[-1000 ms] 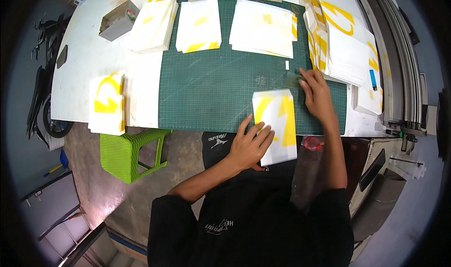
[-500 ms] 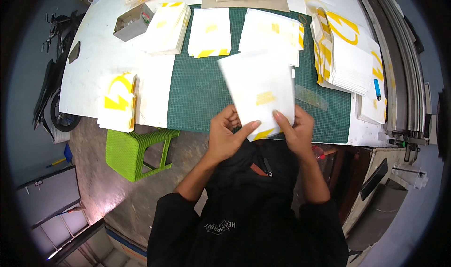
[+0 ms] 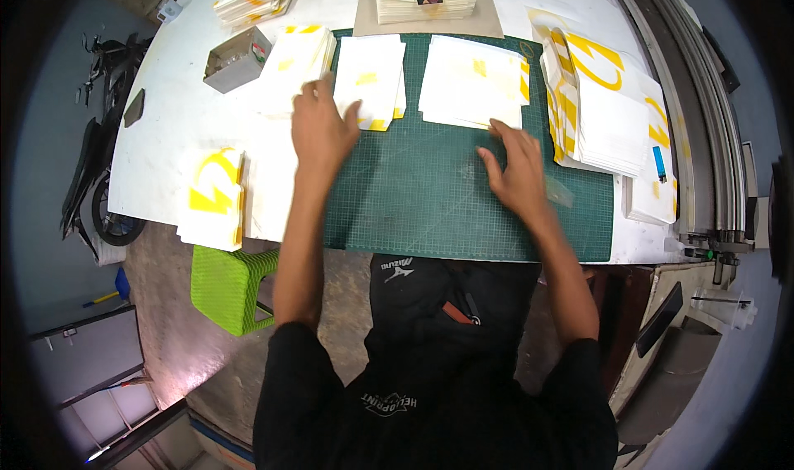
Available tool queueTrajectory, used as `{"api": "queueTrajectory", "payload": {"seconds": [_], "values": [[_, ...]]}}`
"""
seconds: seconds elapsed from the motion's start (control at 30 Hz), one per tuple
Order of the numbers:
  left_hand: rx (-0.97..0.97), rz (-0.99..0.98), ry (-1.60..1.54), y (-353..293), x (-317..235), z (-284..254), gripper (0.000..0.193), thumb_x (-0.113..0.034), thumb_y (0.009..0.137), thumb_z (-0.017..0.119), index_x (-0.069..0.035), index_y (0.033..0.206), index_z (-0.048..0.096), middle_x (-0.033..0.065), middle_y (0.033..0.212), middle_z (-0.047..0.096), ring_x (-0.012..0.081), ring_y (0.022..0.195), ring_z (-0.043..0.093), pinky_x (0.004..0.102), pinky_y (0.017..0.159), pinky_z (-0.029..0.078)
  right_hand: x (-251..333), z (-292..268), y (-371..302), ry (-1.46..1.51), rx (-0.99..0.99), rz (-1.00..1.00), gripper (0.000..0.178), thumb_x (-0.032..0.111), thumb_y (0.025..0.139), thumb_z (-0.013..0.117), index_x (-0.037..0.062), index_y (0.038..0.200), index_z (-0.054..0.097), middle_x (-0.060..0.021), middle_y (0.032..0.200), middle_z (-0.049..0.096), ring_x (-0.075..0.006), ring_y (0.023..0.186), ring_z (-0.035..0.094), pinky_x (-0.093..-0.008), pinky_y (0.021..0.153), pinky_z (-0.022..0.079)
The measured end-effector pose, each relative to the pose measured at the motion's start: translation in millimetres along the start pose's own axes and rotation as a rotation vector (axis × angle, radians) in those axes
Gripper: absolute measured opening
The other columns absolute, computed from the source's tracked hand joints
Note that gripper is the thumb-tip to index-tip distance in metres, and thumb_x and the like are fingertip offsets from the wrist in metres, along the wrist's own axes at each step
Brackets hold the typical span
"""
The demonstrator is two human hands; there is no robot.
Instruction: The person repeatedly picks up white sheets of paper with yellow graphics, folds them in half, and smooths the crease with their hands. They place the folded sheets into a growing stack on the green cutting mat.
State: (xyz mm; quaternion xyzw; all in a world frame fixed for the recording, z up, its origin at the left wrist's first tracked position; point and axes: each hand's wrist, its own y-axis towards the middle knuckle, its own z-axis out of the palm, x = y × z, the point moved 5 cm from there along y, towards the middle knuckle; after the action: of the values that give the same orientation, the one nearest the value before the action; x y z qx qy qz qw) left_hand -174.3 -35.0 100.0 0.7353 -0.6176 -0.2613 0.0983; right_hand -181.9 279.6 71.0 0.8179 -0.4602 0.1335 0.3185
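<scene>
The thin white pile [image 3: 369, 69], yellow-patched, lies just right of the spread left grip [image 3: 321, 131], contact unclear; the right grip [image 3: 518, 171], also spread, nearly meets the wider pile [image 3: 467, 90].

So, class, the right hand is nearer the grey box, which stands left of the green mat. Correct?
No: the head view shows the left hand, not the right hand, nearer the grey box, which does stand left of the green mat.

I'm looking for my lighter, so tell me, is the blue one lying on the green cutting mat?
No, the blue lighter lies on a white and yellow paper stack, right of the green cutting mat.
</scene>
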Motion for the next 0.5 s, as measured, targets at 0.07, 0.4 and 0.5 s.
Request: {"api": "queueTrajectory", "payload": {"seconds": [0.07, 0.4, 0.5], "values": [[0.113, 0.079, -0.091, -12, -16, 8, 0.053, -0.030, 0.096, 0.074, 0.001, 0.137, 0.061, 0.0243, 0.134, 0.063, 0.0426, 0.123, 0.061, 0.0492, 0.106, 0.049, -12, 12, 24, -0.163, -0.022, -0.171, 0.047, 0.013, 0.096, 0.073, 0.0037, 0.140, 0.061, -0.0157, 0.126, 0.073, -0.0337, 0.137, 0.056, -0.0496, 0.119, 0.036], [0.175, 0.069, -0.027, -24, -28, 62, 0.056, -0.044, 0.107, 0.055, -0.001, 0.142, 0.061, 0.0242, 0.153, 0.054, 0.0435, 0.147, 0.044, 0.0675, 0.124, 0.019, -13, 28, 21, -0.218, -0.002, -0.365, 0.019, 0.007, 0.090, 0.070, 0.0065, 0.108, 0.075, -0.0098, 0.105, 0.072, -0.0250, 0.115, 0.068, -0.0559, 0.120, 0.036], [0.090, 0.124, -0.164, -33, -39, 44, 0.047, -0.034, 0.104, 0.062, -0.001, 0.137, 0.065, 0.0234, 0.148, 0.059, 0.0442, 0.144, 0.048, 0.0696, 0.122, 0.022, 5, 25, -11, -0.137, 0.018, -0.348, 0.021, 0.008, 0.089, 0.071, 0.0055, 0.110, 0.075, -0.0102, 0.109, 0.073, -0.0272, 0.118, 0.067, -0.0579, 0.120, 0.036]]}}
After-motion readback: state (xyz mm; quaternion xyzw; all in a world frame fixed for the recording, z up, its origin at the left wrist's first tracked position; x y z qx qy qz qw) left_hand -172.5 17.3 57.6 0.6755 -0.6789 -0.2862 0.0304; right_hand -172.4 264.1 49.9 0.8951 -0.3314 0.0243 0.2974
